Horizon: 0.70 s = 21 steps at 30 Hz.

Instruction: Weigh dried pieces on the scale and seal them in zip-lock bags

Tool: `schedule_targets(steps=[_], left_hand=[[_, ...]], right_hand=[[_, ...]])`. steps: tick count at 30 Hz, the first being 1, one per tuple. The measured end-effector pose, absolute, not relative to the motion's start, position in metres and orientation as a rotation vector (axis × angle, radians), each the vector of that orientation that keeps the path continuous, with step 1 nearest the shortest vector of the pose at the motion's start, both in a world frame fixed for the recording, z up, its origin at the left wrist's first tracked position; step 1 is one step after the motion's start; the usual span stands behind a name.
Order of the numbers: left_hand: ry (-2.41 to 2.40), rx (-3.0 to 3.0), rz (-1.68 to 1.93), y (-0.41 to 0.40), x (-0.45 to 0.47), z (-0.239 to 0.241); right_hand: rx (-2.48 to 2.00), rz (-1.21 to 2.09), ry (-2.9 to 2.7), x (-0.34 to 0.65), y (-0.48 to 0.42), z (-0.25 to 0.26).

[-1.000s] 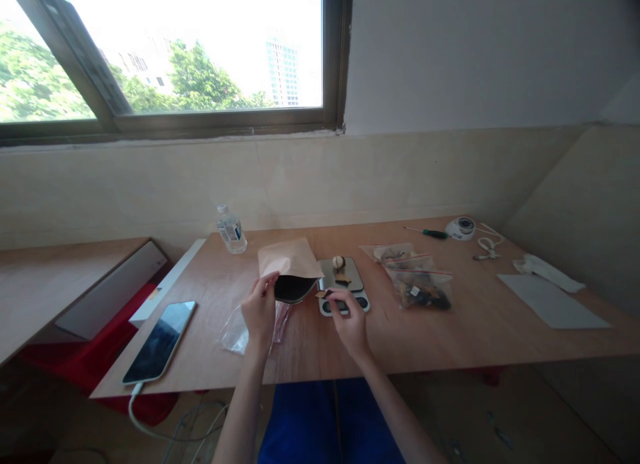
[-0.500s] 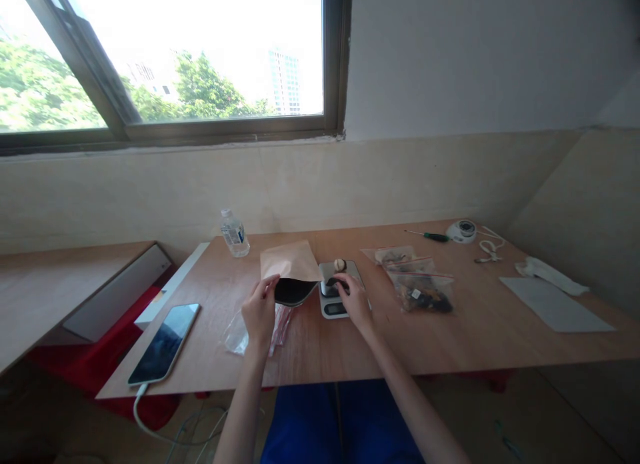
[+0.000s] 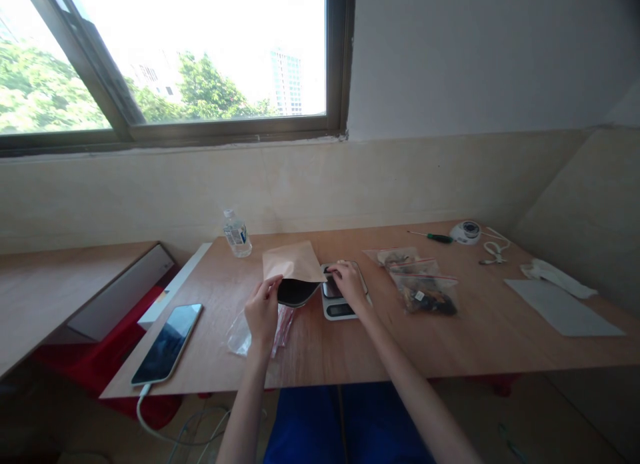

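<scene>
My left hand (image 3: 263,309) pinches the near edge of a brown paper pouch (image 3: 293,261). The pouch's mouth gapes toward me and shows a dark lining. Just right of it is a small white kitchen scale (image 3: 331,315) with a display on its near side. My right hand (image 3: 349,283) is over the scale's platform, its fingers pinched together. Something small and dark seems to be at the fingertips, but I cannot make it out. The hand covers the back of the platform. Under the pouch and my left hand lie clear zip bags (image 3: 240,334) with red strips.
Right of the scale lie filled zip bags (image 3: 430,299). Farther back are a green-handled screwdriver (image 3: 440,239), a white dome camera (image 3: 466,233) and its cable (image 3: 494,252). A water bottle (image 3: 237,234) stands behind left; a charging phone (image 3: 167,344) lies near the left edge.
My right hand has shifted slightly up and left over the scale. The pale round piece seen on the platform before no longer shows. My left hand keeps its hold on the pouch.
</scene>
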<state>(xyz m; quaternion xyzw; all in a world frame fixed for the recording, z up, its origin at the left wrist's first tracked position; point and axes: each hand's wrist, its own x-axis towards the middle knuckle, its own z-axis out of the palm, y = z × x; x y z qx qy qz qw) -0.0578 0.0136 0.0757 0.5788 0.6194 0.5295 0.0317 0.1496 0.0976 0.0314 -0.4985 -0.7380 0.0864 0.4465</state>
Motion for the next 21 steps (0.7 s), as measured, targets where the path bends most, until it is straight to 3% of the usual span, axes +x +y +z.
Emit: schedule_targets(steps=[6, 10, 14, 21], left_hand=[[1.921, 1.772, 1.63, 0.013, -0.059, 0.075], [1.924, 1.767, 1.633, 0.015, -0.057, 0.072], [1.922, 1.793, 1.628, 0.015, -0.051, 0.07], [1.961, 1.739, 1.613, 0.008, -0.042, 0.066]], right_hand=[[-1.217, 0.01, -1.922, 0.149, 0.072, 0.044], [-1.0, 0.131, -1.786, 0.138, 0.028, 0.059], [-0.836, 0.303, -1.986, 0.11, 0.002, 0.064], [-1.21, 0.323, -2.396, 0.05, 0.041, 0.059]])
